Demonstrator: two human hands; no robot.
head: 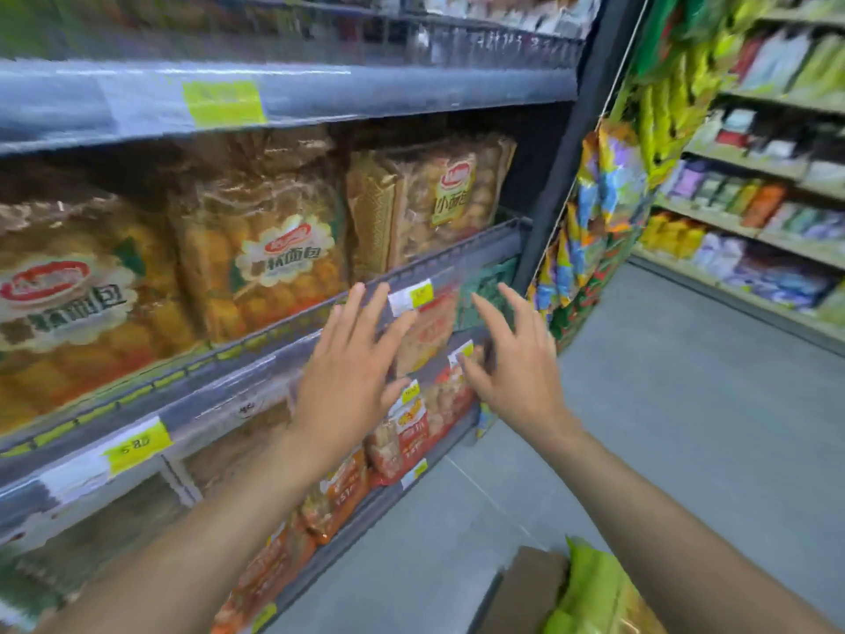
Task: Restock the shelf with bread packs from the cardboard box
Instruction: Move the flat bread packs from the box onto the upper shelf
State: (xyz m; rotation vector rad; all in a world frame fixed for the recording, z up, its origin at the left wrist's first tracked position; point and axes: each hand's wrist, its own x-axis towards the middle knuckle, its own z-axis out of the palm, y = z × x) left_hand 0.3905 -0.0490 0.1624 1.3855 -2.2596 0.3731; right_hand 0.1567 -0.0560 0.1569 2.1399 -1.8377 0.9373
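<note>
Several bread packs stand on the middle shelf: a large orange pack at left, another in the middle, a brown pack at right. My left hand hovers with fingers spread, in front of the shelf rail, holding nothing. My right hand is spread beside it, fingers toward the lower shelves, also empty. The cardboard box sits on the floor at bottom right, with a green pack in it.
Lower shelves hold orange-red snack packs. Hanging snack bags cover the shelf's end at right. Another shelving unit lines the far side of the grey aisle floor. An upper shelf edge runs overhead.
</note>
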